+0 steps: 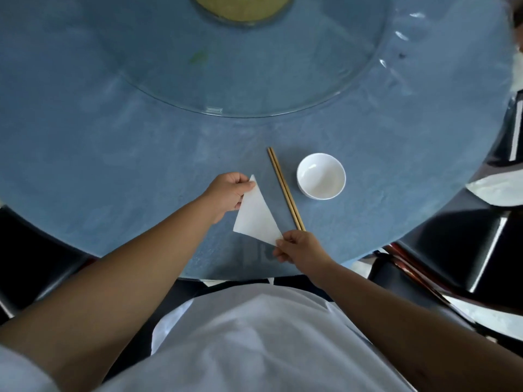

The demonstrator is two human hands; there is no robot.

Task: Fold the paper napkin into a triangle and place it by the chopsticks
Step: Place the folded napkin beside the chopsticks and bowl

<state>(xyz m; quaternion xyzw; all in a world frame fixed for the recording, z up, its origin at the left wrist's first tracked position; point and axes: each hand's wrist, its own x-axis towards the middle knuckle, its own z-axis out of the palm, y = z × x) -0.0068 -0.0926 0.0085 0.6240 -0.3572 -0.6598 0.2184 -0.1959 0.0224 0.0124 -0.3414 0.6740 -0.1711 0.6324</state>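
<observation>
A white paper napkin (256,215) folded into a triangle is held just left of a pair of wooden chopsticks (285,188) on the blue table. My left hand (227,195) pinches the triangle's far tip. My right hand (301,247) pinches its near right corner, close to the chopsticks' near ends. Whether the napkin rests on the table or hovers slightly above it cannot be told.
An empty white bowl (321,176) stands right of the chopsticks. A round glass turntable (353,80) covers the far middle of the blue table (113,165). Dark chairs (452,267) flank the near table edge at right and left.
</observation>
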